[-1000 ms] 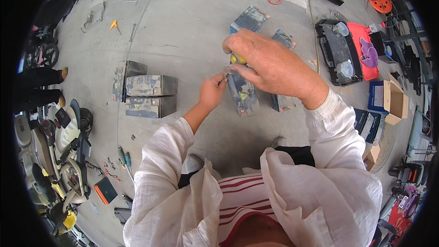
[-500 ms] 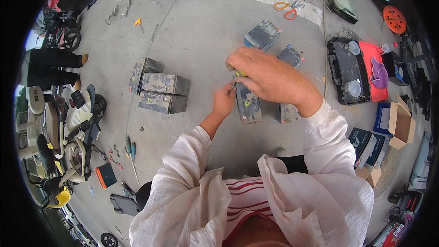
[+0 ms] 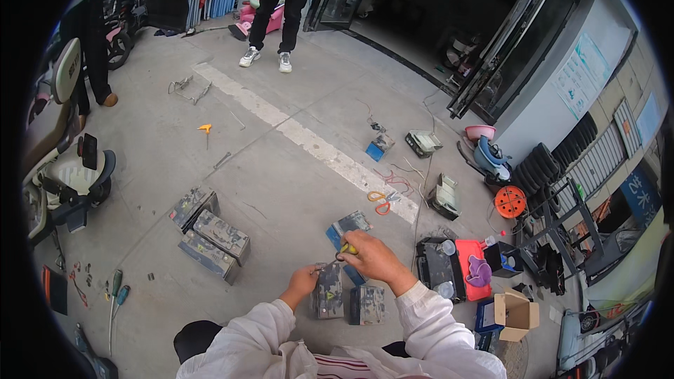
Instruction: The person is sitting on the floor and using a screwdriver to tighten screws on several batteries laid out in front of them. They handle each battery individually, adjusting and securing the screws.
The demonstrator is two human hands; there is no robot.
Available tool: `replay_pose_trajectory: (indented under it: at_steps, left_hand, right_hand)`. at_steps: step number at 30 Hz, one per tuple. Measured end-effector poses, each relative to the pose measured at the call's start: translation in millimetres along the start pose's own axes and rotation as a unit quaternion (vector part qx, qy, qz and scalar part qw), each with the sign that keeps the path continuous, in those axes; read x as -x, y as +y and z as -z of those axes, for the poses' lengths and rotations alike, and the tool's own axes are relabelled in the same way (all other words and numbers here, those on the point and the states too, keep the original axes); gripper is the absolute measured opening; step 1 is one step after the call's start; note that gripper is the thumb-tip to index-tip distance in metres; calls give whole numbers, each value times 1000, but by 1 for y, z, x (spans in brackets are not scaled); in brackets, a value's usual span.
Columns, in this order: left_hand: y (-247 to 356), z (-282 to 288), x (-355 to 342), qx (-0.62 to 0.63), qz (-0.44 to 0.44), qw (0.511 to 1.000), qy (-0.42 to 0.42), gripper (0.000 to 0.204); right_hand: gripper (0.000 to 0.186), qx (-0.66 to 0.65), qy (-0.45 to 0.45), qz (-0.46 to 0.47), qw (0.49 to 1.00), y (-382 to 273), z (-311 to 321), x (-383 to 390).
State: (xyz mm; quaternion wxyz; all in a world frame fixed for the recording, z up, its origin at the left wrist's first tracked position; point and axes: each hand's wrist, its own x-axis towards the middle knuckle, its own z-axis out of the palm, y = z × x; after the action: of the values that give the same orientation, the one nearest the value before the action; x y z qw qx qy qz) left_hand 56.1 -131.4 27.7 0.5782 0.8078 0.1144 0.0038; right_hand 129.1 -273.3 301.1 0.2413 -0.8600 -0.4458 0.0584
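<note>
A camouflage-patterned battery (image 3: 328, 295) stands on the concrete in front of me. My right hand (image 3: 377, 260) is closed round the yellow handle of a screwdriver (image 3: 347, 248), whose dark shaft slants down toward the battery's far left corner. At that same corner, my left hand (image 3: 302, 285) has its fingers pinched together; whatever is between them is too small to make out. Another battery (image 3: 368, 306) stands just right of this one, and one with a blue side (image 3: 349, 226) lies beyond my right hand. Several more batteries (image 3: 223, 233) are grouped to the left.
Orange-handled scissors (image 3: 380, 201) lie beyond the batteries. To the right are an open toolbox (image 3: 428, 260) and a cardboard box (image 3: 516, 314). Long screwdrivers (image 3: 116, 295) and a parked scooter (image 3: 77, 175) are at left. A person (image 3: 281, 7) stands ahead near a doorway.
My view has tilted up, bringing the doorway and a standing person into sight. Both hands stay at the same battery's corner, the screwdriver still in my right hand.
</note>
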Motion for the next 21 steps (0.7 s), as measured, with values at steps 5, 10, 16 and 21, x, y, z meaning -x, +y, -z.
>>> replay_pose_trajectory:
  at_steps: [5,10,16,21]
  left_hand:
    - [-33,-12,-12,27,-15,999,34,26]
    - [-59,-7,-33,34,-41,998,18,26]
    - [-50,-12,-16,44,-30,998,-28,26]
    - [-36,-1,-15,21,-12,998,-61,29]
  right_hand:
    - [33,45,4,-8,999,-16,-7,-15]
    - [37,73,41,-3,997,-35,-16,-22]
    - [40,223,64,-213,949,-38,-27,-15]
    - [30,6,143,-110,984,-31,-39,4]
